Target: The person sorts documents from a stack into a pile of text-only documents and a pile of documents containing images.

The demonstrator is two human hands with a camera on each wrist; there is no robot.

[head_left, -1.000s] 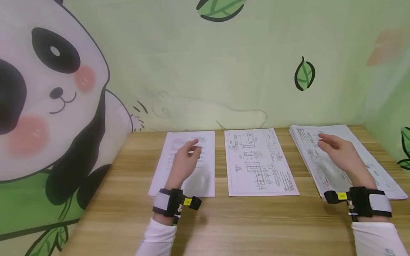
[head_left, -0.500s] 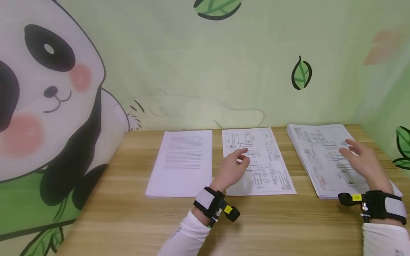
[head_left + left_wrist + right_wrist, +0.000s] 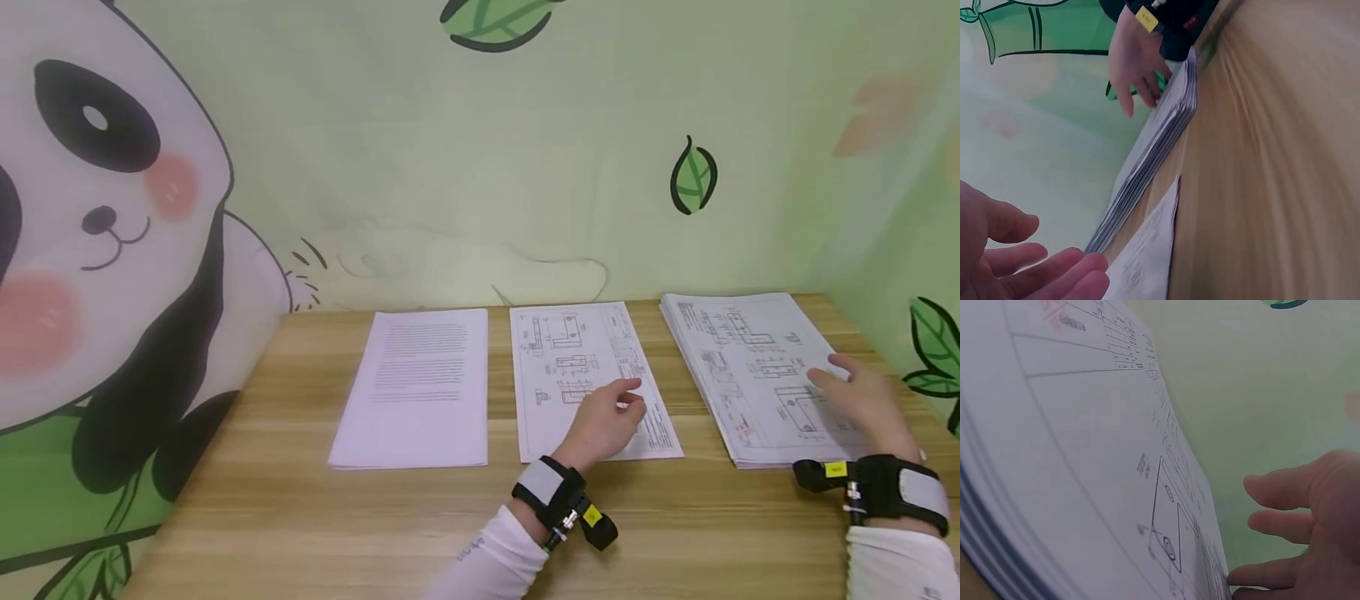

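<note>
Stacked drawings [image 3: 750,375] lie on the right side of the bench [image 3: 300,517], toward its back edge, with printed outlines of an L-shaped part on the top sheet and a reddish mark near its lower left corner. Layered paper edges show along the side of this pile. The right hand [image 3: 873,408] is at its right edge, thumb and fingers spread apart and gripping nothing; whether the fingertips touch the paper, I cannot tell.

Left of the pile, with a strip of bare wood between the 2, lies a much thinner drawing sheet [image 3: 573,354] with similar outlines. Over its lower right part is the left hand [image 3: 607,421], thumb apart from 4 loosely bent fingers that lie close together and hold nothing; contact with the sheet cannot be made out.

Farther left, text pages [image 3: 411,392] lie flat, lines of print on their upper part. All 3 sets of paper form a row. Each wrist wears a black strap with a small camera, below it a white sleeve. Behind the bench, a pale green wall [image 3: 480,167] carries painted leaves and a large panda [image 3: 112,250] at left.
</note>
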